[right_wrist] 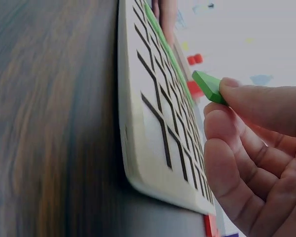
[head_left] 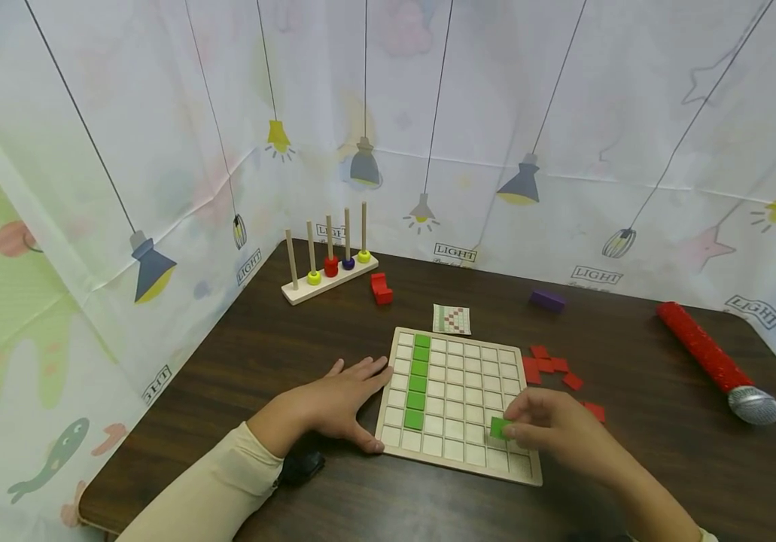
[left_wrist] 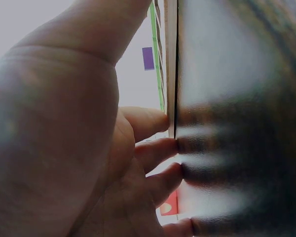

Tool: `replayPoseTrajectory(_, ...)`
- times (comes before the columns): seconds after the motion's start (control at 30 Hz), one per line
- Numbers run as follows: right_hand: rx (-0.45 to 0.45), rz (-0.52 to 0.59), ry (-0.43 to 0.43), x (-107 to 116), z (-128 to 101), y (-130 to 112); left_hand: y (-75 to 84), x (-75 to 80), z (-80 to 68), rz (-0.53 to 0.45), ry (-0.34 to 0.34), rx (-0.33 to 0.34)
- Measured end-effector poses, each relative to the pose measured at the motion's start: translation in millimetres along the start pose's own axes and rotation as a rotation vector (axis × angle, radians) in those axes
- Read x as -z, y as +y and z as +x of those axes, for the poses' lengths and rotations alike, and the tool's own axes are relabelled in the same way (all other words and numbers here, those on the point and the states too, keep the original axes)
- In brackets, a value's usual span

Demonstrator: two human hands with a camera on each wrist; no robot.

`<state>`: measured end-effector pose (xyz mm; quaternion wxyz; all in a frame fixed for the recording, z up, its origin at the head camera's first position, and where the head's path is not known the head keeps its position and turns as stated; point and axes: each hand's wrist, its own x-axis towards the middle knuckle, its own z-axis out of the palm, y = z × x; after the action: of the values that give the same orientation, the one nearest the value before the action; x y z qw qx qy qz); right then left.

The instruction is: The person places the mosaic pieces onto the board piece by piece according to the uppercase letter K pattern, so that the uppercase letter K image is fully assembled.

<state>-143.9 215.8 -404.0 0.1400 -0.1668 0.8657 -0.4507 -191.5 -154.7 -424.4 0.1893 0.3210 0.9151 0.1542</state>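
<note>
Right hand pinches a green tile, partly hidden by fingertips, above the grid board; left hand lies flat, steadying the board's edge.

I count five green tiles set in the grid board, one more green tile in my right hand, five pegs, four rings.

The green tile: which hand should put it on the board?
The right hand: it already pinches the green tile over the grid board. The left hand lies flat against the board's edge.
</note>
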Motion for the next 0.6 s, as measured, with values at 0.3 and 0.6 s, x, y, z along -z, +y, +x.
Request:
replayPoseTrajectory(0.3, 0.044, -0.025, -0.039, -24.7, 25.3, -11.3, -0.1, -0.5, 0.4, 0.000, 0.000, 0.000)
replayPoseTrajectory(0.6, 0.106, -0.056, -0.087, -52.5, 47.8, -29.0, 0.3, -0.6, 0.5, 0.004, -0.001, 0.009)
